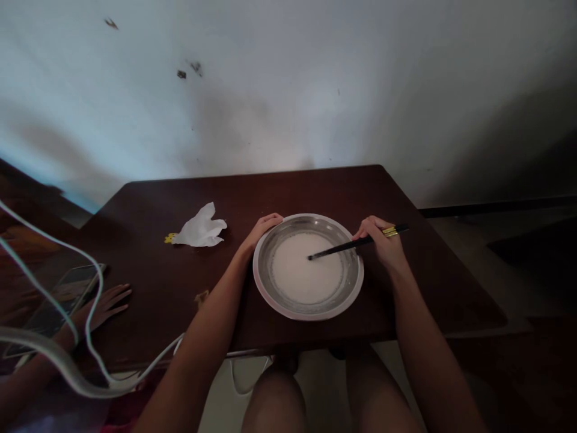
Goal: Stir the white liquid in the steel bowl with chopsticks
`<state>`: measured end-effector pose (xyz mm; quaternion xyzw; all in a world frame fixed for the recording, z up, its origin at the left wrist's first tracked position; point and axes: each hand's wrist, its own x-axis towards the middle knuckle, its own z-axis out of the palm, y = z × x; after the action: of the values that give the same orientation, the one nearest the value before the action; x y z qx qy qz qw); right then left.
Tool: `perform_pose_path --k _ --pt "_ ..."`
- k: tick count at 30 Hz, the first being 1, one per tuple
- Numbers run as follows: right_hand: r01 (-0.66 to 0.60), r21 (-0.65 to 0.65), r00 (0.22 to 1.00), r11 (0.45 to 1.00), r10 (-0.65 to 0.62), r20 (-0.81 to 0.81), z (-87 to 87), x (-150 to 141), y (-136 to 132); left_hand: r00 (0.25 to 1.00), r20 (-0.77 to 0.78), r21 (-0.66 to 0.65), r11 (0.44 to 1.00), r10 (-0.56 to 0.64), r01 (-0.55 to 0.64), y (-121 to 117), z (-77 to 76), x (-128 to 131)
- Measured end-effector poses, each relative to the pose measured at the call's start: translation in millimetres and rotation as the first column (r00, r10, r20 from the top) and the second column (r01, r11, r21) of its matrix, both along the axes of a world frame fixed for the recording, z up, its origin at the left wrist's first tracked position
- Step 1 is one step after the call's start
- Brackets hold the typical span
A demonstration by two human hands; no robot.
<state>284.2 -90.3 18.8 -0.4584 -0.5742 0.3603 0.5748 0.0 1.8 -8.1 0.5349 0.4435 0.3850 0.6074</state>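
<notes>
A round metal basin (261, 282) sits near the front edge of the table, with a milky white liquid (302, 276) inside. My left hand (265, 224) grips the basin's rim at its upper left, fingers closed over the edge. In my right hand (376, 234) are black chopsticks (340, 247) with gold bands near their upper end. Their tips dip into the white liquid around the middle of the basin. My right fingers are closed round the chopsticks beside the basin's right rim.
A crumpled white tissue (201, 228) with a small yellow thing (170, 238) lies on the dark table (270, 192). At left, another person's hand (108, 307) rests by a phone (76, 288). White cables (92, 319) cross the lower left. A pale wall (288, 90) stands behind.
</notes>
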Motion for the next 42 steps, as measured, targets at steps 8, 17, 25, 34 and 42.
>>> perform_pose_path --k 8,17,25,34,42 --pt "-0.022 0.005 1.000 1.000 0.022 -0.013 -1.2 0.7 -1.0 1.000 0.004 0.008 1.000 -0.015 0.015 1.0 -1.6 -0.9" --pt "-0.025 0.025 0.999 0.999 0.026 -0.040 -2.9 0.2 -0.4 1.000 -0.022 0.009 1.000 -0.005 0.005 -0.1 0.7 0.4" --pt "-0.017 0.018 1.000 1.000 0.017 -0.013 -0.8 0.0 -0.8 1.000 -0.009 -0.007 1.000 0.001 -0.001 0.5 0.6 -0.2" --pt "-0.001 0.019 0.999 1.000 0.002 -0.036 -3.0 0.5 0.2 1.000 -0.003 0.003 1.000 -0.001 0.001 0.9 -0.4 -0.4" --pt "-0.026 0.009 1.000 1.000 0.026 0.008 -2.0 0.3 -0.4 1.000 0.003 -0.007 1.000 0.003 -0.003 0.6 -1.2 0.2"
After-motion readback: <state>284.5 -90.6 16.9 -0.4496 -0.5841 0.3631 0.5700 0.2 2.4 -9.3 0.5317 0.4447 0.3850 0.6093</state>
